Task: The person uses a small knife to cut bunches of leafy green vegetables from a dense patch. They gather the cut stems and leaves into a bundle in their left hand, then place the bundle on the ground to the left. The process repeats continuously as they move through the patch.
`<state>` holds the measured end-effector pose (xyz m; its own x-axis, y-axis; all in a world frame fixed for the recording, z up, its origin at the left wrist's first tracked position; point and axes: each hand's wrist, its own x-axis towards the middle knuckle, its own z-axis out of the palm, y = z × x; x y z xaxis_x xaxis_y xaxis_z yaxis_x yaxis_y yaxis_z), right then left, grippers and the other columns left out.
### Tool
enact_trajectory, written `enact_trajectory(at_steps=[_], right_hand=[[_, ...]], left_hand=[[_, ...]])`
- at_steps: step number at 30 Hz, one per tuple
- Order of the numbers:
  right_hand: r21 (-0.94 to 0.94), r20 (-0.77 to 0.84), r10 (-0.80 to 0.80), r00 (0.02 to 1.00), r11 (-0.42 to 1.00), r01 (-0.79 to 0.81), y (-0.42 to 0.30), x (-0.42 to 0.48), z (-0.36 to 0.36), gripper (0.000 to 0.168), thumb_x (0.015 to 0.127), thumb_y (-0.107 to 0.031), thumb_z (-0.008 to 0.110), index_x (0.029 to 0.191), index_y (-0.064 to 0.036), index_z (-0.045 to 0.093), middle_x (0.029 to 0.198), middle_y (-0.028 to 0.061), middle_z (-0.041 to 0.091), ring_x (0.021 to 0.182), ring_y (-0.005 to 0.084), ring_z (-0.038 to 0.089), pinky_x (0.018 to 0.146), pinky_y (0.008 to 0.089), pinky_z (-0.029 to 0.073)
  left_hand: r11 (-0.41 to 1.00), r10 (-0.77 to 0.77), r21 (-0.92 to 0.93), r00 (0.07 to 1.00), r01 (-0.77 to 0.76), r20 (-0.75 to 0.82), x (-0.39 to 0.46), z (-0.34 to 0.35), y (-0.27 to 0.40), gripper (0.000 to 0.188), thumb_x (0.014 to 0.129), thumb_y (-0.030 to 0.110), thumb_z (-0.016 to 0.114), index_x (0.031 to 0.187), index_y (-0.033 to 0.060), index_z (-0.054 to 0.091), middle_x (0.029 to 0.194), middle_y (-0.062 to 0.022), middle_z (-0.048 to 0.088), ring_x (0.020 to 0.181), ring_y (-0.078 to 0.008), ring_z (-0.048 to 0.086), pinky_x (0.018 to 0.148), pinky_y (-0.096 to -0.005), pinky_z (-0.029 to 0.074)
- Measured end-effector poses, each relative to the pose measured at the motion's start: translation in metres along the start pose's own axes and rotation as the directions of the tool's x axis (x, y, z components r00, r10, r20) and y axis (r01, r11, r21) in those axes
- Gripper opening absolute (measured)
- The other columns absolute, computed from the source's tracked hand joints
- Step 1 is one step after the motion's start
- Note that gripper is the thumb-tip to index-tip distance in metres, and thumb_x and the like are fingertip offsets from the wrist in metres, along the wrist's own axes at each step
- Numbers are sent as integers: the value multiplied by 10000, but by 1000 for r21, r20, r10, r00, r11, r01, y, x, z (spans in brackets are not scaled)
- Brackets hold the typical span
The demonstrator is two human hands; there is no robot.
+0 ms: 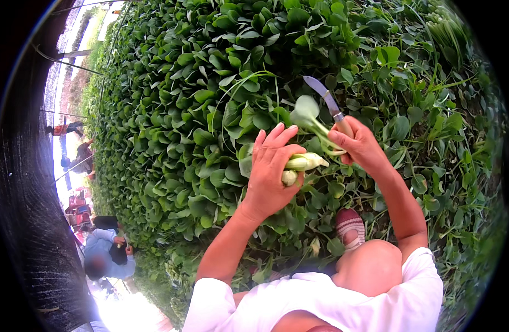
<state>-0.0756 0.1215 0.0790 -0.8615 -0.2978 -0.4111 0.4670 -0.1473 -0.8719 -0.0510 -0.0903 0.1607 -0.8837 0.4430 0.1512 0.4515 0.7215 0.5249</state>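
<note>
My left hand (273, 174) is closed around leafy greens with pale, thick stem bases (306, 162), whose ends stick out between thumb and fingers towards the right. In my right hand (354, 141) is the wooden handle of a knife with a curved metal blade (323, 95), pointing up and to the left. Between the thumb and fingers of that same hand are thin green stalks with a broad leaf (306, 108). Both hands are above the plants, close together but apart.
Dense leafy greens (175, 124) grow in front and to the left. Cut or loose leaves and stems (420, 157) cover the ground at right. My shoe (350, 224) is below my right hand. A co-worker in blue (109, 253) crouches at lower left; other people are farther off.
</note>
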Motion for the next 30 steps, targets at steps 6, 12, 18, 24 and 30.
enact_trajectory(at_steps=[6, 12, 18, 24, 30], right_hand=[[209, 65, -76, 995, 976, 61, -3, -3, 28, 287, 889, -324, 650, 930, -70, 524, 677, -30, 500, 472, 49, 483, 405, 191, 368], [93, 49, -224, 973, 971, 218, -15, -8, 28, 263, 858, -216, 702, 1040, -50, 608, 893, -25, 600, 749, 33, 528, 616, 183, 434], [-271, 74, -498, 864, 824, 498, -9, -4, 25, 235, 813, -127, 715, 1010, -49, 614, 880, 27, 598, 781, 119, 559, 682, 252, 457], [-401, -28, -539, 842, 777, 485, 7, 4, 36, 203, 763, -6, 633, 956, -53, 589, 824, 93, 578, 749, 251, 549, 670, 331, 453], [-771, -16, -100, 995, 634, 51, 30, 27, 14, 312, 883, -265, 568, 1078, -55, 444, 840, 164, 627, 807, 372, 610, 685, 465, 462]], left_hand=[[897, -310, -267, 932, 352, 188, -7, 5, -13, 360, 778, 40, 663, 1096, 80, 501, 1017, -53, 589, 910, -147, 589, 799, -271, 474], [539, -460, -632, 823, 556, 332, -12, 1, -16, 377, 797, 51, 658, 1133, 60, 485, 988, 12, 528, 877, -68, 508, 790, -248, 452], [624, -505, -511, 804, 592, 314, -17, 6, -15, 403, 773, 65, 652, 1146, 38, 501, 970, 5, 531, 859, -73, 494, 775, -249, 442], [738, -420, -288, 750, 610, 511, -21, 6, -12, 445, 761, 115, 654, 1176, 62, 499, 932, -71, 588, 823, -144, 557, 774, -294, 467], [948, -304, 199, 888, 247, 345, 2, -13, -53, 500, 718, 113, 656, 1190, 65, 498, 1045, -149, 603, 931, -348, 599, 811, -403, 483]])
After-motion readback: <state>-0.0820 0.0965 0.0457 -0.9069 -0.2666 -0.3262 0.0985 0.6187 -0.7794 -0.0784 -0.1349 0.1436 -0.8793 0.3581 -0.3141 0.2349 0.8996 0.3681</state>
